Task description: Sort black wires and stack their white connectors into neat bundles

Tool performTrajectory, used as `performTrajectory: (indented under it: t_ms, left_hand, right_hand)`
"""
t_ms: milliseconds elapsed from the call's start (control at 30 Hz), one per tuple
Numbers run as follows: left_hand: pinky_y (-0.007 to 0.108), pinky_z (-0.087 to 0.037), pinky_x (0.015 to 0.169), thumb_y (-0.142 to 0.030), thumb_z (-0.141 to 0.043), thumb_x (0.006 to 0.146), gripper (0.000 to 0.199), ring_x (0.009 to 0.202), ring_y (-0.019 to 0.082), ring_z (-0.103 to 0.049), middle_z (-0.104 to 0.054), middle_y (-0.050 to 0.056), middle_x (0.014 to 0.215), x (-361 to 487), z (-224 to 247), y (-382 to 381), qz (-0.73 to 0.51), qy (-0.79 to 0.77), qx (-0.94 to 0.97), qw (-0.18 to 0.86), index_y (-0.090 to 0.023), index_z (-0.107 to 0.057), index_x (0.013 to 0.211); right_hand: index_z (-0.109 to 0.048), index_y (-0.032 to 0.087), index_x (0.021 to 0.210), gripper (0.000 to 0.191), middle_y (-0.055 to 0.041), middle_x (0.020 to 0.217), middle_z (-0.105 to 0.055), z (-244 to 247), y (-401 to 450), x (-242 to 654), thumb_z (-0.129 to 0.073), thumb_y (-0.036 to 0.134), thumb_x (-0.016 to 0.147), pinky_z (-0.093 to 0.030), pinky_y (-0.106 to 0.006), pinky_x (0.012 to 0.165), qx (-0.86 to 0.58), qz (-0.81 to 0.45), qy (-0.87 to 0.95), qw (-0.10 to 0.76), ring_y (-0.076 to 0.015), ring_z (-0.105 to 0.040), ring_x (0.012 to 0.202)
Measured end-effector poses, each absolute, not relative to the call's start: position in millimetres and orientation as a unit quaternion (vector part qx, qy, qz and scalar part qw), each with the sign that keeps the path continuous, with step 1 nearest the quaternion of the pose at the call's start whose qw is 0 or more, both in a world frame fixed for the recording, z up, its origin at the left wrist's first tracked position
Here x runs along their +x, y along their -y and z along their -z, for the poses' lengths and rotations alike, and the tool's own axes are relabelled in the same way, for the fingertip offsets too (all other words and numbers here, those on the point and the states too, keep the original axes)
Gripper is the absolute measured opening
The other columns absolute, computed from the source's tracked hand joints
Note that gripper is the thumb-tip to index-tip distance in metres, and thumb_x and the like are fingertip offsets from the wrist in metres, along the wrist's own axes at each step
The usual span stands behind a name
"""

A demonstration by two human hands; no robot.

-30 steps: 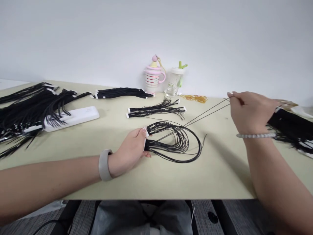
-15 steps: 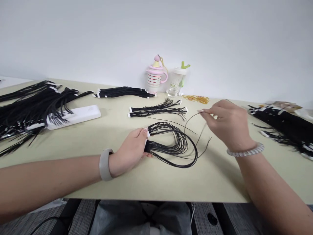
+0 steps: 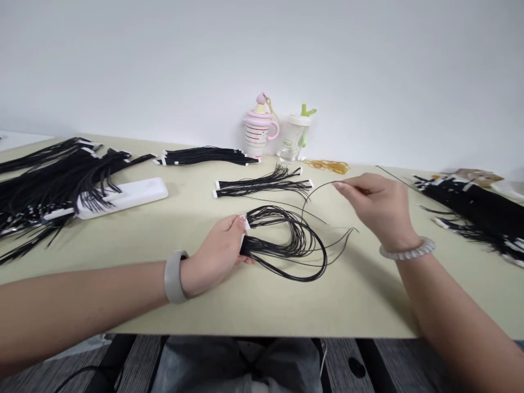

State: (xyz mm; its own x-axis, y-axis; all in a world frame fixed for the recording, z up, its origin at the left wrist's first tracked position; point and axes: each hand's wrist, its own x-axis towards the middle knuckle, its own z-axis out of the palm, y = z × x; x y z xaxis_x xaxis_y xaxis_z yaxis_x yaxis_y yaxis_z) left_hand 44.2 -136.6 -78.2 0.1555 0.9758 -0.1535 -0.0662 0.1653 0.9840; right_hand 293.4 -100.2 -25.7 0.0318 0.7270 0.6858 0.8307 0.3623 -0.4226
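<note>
A looped bundle of thin black wires (image 3: 292, 245) with white connector ends hangs low over the table, pinched at its left end by my left hand (image 3: 216, 251). The wires curve to the right and fold back into my fingers. Between thumb and forefinger, my right hand (image 3: 370, 204) grips a single black wire that arcs up from the bundle. Two stray wire ends (image 3: 352, 230) stick out below that hand. Just behind the bundle lie two short wire bunches (image 3: 262, 185) with white connectors.
Black wire harnesses pile up at the left (image 3: 49, 185) and right (image 3: 483, 210). A white power bank (image 3: 139, 194) lies partly under the left pile. Another wire bundle (image 3: 208, 156), a pink-lidded cup (image 3: 258, 134), a clear cup (image 3: 292, 139) and yellow rubber bands (image 3: 327, 166) line the back.
My right hand has shifted slightly down and left, still pinching the wire. A second loose wire now lies beside the stray end below it. My left hand has barely moved.
</note>
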Motion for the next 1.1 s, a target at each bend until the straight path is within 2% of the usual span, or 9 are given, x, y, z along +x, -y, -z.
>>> performTrajectory:
  t_ms: [133, 233, 300, 433, 567, 667, 800, 867, 1100]
  left_hand:
    - [0.023, -0.047, 0.043, -0.046, -0.043, 0.079, 0.029, 0.055, 0.010, -0.044, -0.041, -0.002, 0.065, 45, 77, 137, -0.441, -0.482, 0.472, 0.592, -0.020, -0.043, 0.068]
    - [0.024, -0.047, 0.044, -0.044, -0.043, 0.080, 0.027, 0.055, 0.011, -0.044, -0.040, -0.002, 0.065, 45, 78, 136, -0.445, -0.485, 0.467, 0.591, -0.020, -0.044, 0.069]
    - [0.024, -0.048, 0.045, -0.044, -0.044, 0.079, 0.026, 0.057, 0.011, -0.044, -0.041, -0.002, 0.067, 45, 79, 136, -0.450, -0.489, 0.463, 0.587, -0.020, -0.045, 0.069]
    - [0.024, -0.048, 0.046, -0.044, -0.043, 0.080, 0.027, 0.058, 0.010, -0.044, -0.042, -0.002, 0.068, 46, 76, 137, -0.448, -0.495, 0.456, 0.589, -0.020, -0.045, 0.069]
    - [0.023, -0.047, 0.046, -0.042, -0.042, 0.081, 0.026, 0.055, 0.010, -0.044, -0.042, -0.003, 0.064, 47, 72, 138, -0.450, -0.490, 0.447, 0.598, -0.019, -0.043, 0.068]
    - [0.023, -0.047, 0.046, -0.040, -0.042, 0.081, 0.025, 0.051, 0.009, -0.043, -0.041, -0.003, 0.062, 47, 71, 138, -0.455, -0.493, 0.447, 0.591, -0.019, -0.043, 0.068]
    - [0.023, -0.048, 0.047, -0.042, -0.040, 0.083, 0.026, 0.047, 0.007, -0.038, -0.040, -0.003, 0.063, 45, 73, 138, -0.457, -0.504, 0.455, 0.575, -0.019, -0.044, 0.070]
    - [0.023, -0.049, 0.047, -0.041, -0.038, 0.083, 0.027, 0.046, 0.007, -0.038, -0.040, -0.003, 0.062, 44, 73, 139, -0.458, -0.507, 0.459, 0.568, -0.019, -0.045, 0.070]
    - [0.025, -0.050, 0.050, -0.038, -0.036, 0.085, 0.026, 0.044, 0.007, -0.038, -0.038, -0.005, 0.056, 45, 69, 140, -0.456, -0.523, 0.463, 0.552, -0.019, -0.042, 0.068]
  right_hand:
    - [-0.066, 0.014, 0.072, 0.014, -0.0004, 0.051, -0.052, 18, 90, 315, -0.061, 0.027, 0.069, -0.035, -0.025, 0.042, -0.559, -0.113, 0.549, 0.611, -0.0084, -0.043, 0.043]
    - [-0.062, 0.012, 0.086, 0.024, -0.0034, 0.067, -0.056, 13, 84, 325, -0.055, 0.010, 0.063, -0.044, -0.025, 0.055, -0.441, -0.269, 0.485, 0.705, -0.0092, -0.051, 0.058]
    - [-0.059, 0.012, 0.092, 0.034, -0.0056, 0.077, -0.057, 11, 85, 327, -0.048, 0.006, 0.060, -0.047, -0.027, 0.066, -0.404, -0.334, 0.462, 0.715, -0.0106, -0.055, 0.069]
    - [-0.059, 0.013, 0.092, 0.035, -0.0109, 0.088, -0.057, 7, 91, 327, -0.035, 0.016, 0.066, -0.048, -0.034, 0.073, -0.388, -0.362, 0.462, 0.711, -0.0166, -0.057, 0.083]
    - [-0.060, 0.016, 0.088, 0.025, -0.0080, 0.080, -0.058, 9, 94, 325, -0.043, 0.022, 0.071, -0.048, -0.033, 0.067, -0.425, -0.342, 0.481, 0.687, -0.0159, -0.057, 0.074]
    - [-0.063, 0.016, 0.081, 0.017, -0.0045, 0.069, -0.059, 12, 96, 321, -0.054, 0.027, 0.071, -0.045, -0.028, 0.057, -0.515, -0.265, 0.589, 0.563, -0.0124, -0.054, 0.059]
    - [-0.067, 0.021, 0.076, 0.022, 0.0005, 0.059, -0.059, 16, 102, 311, -0.052, 0.037, 0.075, -0.038, -0.023, 0.046, -0.584, -0.174, 0.776, 0.163, -0.0099, -0.048, 0.048]
    - [-0.067, 0.022, 0.075, 0.026, 0.0012, 0.062, -0.060, 19, 102, 307, -0.046, 0.036, 0.077, -0.038, -0.022, 0.049, -0.545, -0.180, 0.818, 0.038, -0.0093, -0.049, 0.052]
    - [-0.066, 0.021, 0.087, 0.032, 0.0019, 0.061, -0.054, 27, 103, 296, -0.055, 0.046, 0.071, -0.030, -0.020, 0.048, -0.491, -0.187, 0.848, -0.064, -0.0079, -0.043, 0.051]
